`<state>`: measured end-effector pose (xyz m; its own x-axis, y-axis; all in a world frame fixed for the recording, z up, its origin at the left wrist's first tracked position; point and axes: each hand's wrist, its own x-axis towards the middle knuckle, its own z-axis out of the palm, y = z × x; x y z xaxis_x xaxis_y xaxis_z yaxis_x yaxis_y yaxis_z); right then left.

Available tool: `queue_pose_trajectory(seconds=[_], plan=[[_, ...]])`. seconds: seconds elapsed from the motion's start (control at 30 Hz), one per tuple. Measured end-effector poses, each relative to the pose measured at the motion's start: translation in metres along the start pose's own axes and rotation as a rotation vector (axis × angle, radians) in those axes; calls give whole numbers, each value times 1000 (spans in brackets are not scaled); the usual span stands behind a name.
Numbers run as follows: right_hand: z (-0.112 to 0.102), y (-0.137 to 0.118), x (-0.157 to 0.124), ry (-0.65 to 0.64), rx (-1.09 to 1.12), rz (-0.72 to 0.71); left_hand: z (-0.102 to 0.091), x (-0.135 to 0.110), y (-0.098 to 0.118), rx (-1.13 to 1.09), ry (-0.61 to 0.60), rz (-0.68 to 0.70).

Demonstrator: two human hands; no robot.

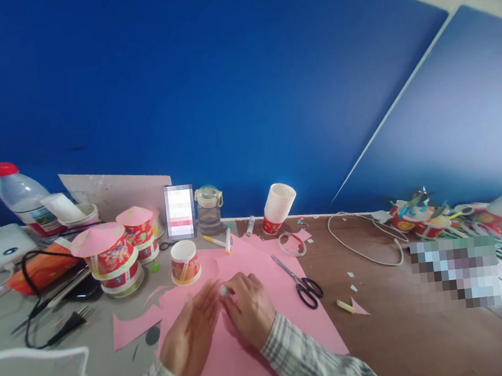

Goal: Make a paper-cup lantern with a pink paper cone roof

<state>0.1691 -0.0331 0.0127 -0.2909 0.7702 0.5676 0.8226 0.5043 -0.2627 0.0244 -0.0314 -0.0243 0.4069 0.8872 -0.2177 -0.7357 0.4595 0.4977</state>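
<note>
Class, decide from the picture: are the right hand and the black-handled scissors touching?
Apart: the head view shows a bare strip of pink paper between the right hand and the black-handled scissors.

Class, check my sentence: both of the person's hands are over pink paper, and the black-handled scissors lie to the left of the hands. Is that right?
Not quite: the black-handled scissors lie to the right of the hands, as the head view shows. The left hand and right hand are indeed over the pink paper.
</note>
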Motion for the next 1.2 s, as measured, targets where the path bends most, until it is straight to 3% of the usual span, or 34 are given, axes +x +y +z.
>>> queue_pose_trajectory(seconds=[0.1,0.23,0.37,0.6,0.8,0.93,1.07,1.2], plan=[[-4,-9,0,-90,-45,-136,2,-1,1,-47,-21,-18],[-2,-16,0,-107,-79,-161,6,-6,-4,-89,-90,-46],[-2,-16,1,-44,-71,-106,12,-9,-4,-77,-146,-26],[3,-11,-1,31,34,21,11,-13,-7,76,-53,35],[13,-1,-4,85,177,175,12,-14,-3,118,-103,62],[3,-3,-2,75,176,43,10,-8,5,70,-32,105],[-7,-12,-1,-27,85,-156,10,-6,6,3,14,-22],[-8,-22,-2,-131,50,-216,18,-8,3,-95,7,-76]])
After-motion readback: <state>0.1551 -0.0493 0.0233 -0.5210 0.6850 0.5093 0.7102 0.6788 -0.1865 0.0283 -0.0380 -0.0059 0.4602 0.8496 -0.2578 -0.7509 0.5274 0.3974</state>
